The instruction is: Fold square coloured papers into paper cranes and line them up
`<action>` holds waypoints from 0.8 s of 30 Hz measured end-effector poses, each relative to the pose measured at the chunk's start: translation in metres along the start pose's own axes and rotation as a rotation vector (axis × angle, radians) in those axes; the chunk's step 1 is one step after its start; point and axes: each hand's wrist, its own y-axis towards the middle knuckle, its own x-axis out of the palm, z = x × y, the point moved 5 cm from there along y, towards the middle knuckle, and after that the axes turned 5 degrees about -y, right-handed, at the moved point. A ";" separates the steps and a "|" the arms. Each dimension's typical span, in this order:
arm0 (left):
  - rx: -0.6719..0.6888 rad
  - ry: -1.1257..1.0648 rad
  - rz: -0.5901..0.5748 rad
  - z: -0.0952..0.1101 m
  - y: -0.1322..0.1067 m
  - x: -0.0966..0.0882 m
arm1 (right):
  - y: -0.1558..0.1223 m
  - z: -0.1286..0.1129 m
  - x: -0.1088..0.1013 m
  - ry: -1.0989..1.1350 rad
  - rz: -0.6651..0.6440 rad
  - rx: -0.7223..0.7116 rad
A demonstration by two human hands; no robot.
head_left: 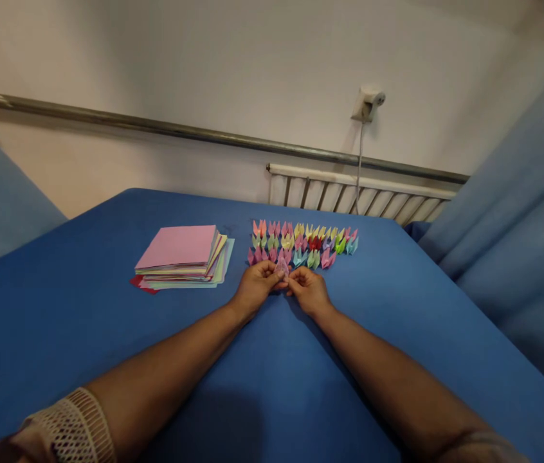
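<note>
With left hand (256, 281) and right hand (309, 290) pinching pink paper (282, 267) (folded figures (315, 243) at one o'clock); could tear if tugged.

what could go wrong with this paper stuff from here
The left hand and right hand are close to the nearest folded papers, so a knuckle might nudge some out of line. The small pink piece could crease badly. The stack has uneven edges; a bump might shift sheets.
</note>
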 end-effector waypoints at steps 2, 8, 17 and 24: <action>-0.002 0.010 -0.016 -0.001 0.000 -0.001 | -0.001 0.003 0.000 -0.009 -0.029 0.005; 0.025 0.053 -0.019 0.002 -0.002 -0.007 | -0.005 -0.006 -0.008 -0.021 0.000 -0.041; 0.082 0.239 -0.097 0.004 -0.010 0.003 | -0.014 -0.030 -0.016 -0.036 0.030 -0.180; 0.181 0.398 -0.104 0.005 -0.008 -0.003 | -0.018 -0.042 -0.016 -0.077 0.027 -0.296</action>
